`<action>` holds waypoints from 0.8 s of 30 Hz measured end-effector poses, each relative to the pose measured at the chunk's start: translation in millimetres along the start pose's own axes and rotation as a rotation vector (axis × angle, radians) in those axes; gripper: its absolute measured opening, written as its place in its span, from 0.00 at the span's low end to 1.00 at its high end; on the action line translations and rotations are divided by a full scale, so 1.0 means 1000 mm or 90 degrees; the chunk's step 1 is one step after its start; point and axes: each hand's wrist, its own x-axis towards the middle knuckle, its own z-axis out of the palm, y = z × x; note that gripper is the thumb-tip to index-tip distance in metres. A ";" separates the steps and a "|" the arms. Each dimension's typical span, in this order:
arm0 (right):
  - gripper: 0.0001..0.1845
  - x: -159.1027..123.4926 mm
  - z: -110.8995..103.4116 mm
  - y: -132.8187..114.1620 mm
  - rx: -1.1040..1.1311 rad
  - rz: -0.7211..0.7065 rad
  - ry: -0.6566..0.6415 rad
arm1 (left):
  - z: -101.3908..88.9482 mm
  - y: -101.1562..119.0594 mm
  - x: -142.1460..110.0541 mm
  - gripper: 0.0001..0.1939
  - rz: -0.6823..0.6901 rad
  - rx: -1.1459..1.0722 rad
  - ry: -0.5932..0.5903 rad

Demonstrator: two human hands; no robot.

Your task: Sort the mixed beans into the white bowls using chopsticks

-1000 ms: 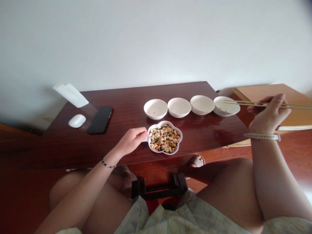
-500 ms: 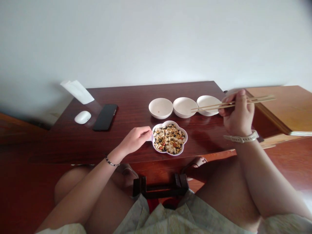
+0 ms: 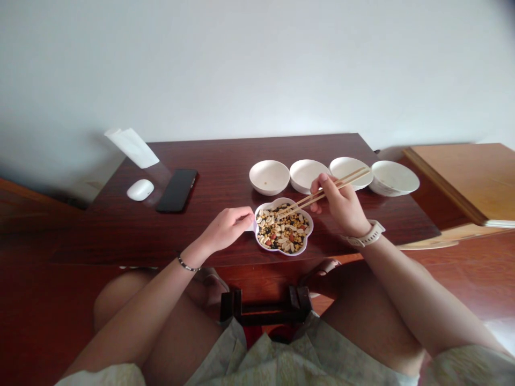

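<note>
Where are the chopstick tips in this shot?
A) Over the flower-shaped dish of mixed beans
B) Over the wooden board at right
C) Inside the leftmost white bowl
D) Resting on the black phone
A: the chopsticks held in the right hand reach down over the mixed beans in the flower-shaped dish.

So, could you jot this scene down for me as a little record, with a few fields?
Left hand: curled at the tab of the dish
Right hand: holding wooden chopsticks, tips over the beans
Dish: white flower-shaped dish, filled with mixed beans
Beyond dish: four white bowls in a row
Also on table: black phone, white computer mouse
Surface: dark wooden table
</note>
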 end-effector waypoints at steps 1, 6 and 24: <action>0.29 0.000 0.001 0.002 0.007 0.003 -0.004 | 0.000 0.000 0.000 0.20 0.000 0.000 0.000; 0.28 0.001 0.005 0.008 0.018 0.011 -0.022 | 0.000 -0.002 0.000 0.20 0.002 0.006 -0.002; 0.28 0.005 0.010 0.022 0.024 0.034 -0.033 | -0.001 0.003 0.000 0.21 -0.003 -0.006 0.001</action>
